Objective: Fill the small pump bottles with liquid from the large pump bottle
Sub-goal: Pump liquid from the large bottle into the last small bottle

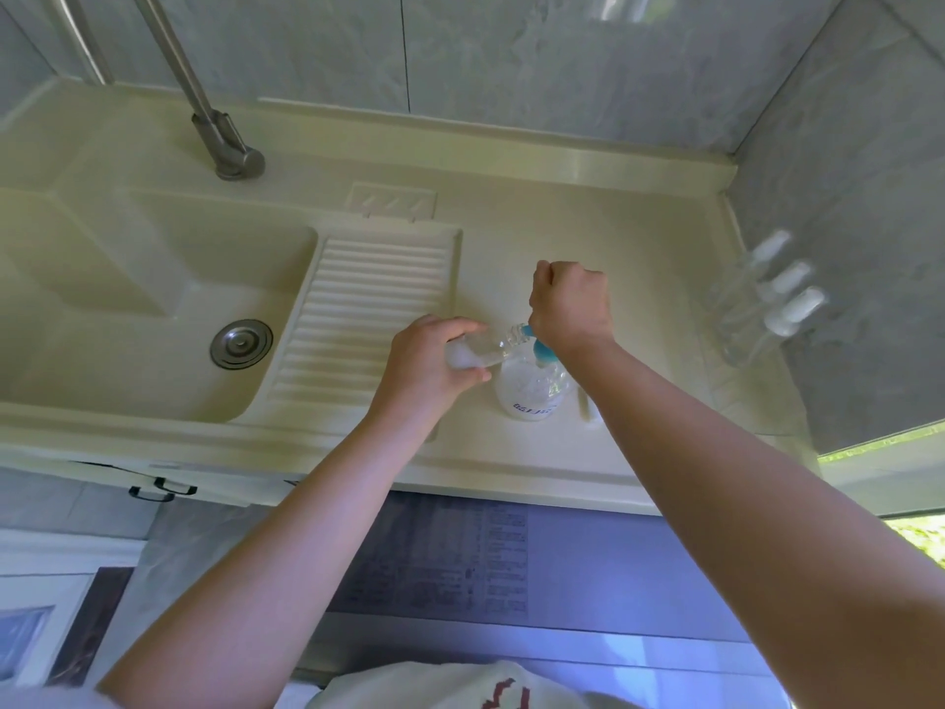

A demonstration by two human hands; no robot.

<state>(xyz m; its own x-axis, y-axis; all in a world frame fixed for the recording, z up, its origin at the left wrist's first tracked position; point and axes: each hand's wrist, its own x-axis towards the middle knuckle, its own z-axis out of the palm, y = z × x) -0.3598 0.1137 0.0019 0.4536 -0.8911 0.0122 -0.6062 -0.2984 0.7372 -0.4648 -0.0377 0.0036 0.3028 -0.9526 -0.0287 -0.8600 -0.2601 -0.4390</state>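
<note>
The large pump bottle (532,388) stands near the front of the bench (588,232). Over it, the right hand (570,307) is fisted on the blue pump head (537,345). The left hand (432,358), its grip wrapped round a small bottle (486,350), tilts the open neck to the spout. White shows in its base, so filling seems underway. Farther right, three blurred small bottles (767,299) wait; their fill is unclear.

Cream sink counter (562,232), steel faucet (204,110), grey marbled wall tiles (511,53).
</note>
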